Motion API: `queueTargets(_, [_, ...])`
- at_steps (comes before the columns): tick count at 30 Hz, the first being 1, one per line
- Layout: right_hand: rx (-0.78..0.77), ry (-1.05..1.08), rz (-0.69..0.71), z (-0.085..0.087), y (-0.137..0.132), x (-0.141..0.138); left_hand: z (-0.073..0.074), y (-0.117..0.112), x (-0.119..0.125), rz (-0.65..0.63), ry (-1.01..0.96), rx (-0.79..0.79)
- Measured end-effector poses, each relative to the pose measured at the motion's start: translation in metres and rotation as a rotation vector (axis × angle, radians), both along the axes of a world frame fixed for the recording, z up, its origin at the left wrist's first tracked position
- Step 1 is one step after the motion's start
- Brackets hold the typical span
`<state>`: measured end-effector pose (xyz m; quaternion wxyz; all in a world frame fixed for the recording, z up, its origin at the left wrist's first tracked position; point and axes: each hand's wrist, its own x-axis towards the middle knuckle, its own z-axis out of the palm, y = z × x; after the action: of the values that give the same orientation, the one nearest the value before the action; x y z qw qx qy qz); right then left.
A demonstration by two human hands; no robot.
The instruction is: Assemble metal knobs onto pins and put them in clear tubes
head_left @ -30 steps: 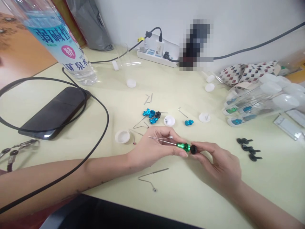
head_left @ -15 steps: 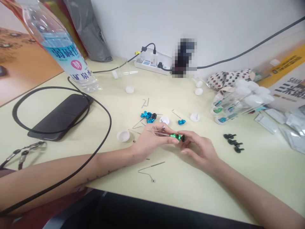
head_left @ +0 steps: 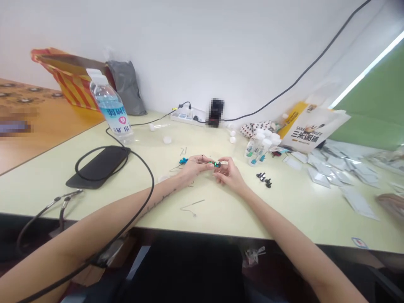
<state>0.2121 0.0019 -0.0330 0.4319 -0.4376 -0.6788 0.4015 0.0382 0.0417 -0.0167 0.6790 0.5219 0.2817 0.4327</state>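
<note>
From my end: work is mid-table on the long cream table [head_left: 293, 219], nearer its front edge. Plastic water bottle [head_left: 110, 111] sits toward the back left; black plastic fittings [head_left: 263, 179] lie right of the hands. Left hand [head_left: 197, 165] and right hand [head_left: 229, 173] hold fingers closed on a small green-and-black fitting [head_left: 216, 164] between them. View's too small to confirm any tool in the left fingers.

Small green-black part [head_left: 216, 164] too tiny to make out; black object [head_left: 216, 112] at back pixelated
</note>
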Motion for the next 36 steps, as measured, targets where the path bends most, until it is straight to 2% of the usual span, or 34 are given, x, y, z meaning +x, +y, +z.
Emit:
queueTargets(5, [-0.001, 0.024, -0.008, -0.004, 0.011, -0.002, -0.004, 0.009, 0.000, -0.044, 0.011, 0.011])
queueTargets(12, [-0.065, 0.050, 0.040, -0.002, 0.013, 0.002, -0.005, 0.006, 0.001, -0.124, 0.010, -0.019])
queueTargets(20, [-0.047, 0.083, 0.053, 0.000, 0.010, 0.004, -0.006, 0.006, 0.000, -0.104, 0.006, -0.008])
queueTargets(36, [0.025, 0.001, 0.063, -0.004, 0.014, 0.005, -0.010, 0.012, 0.000, -0.079, 0.002, 0.006])
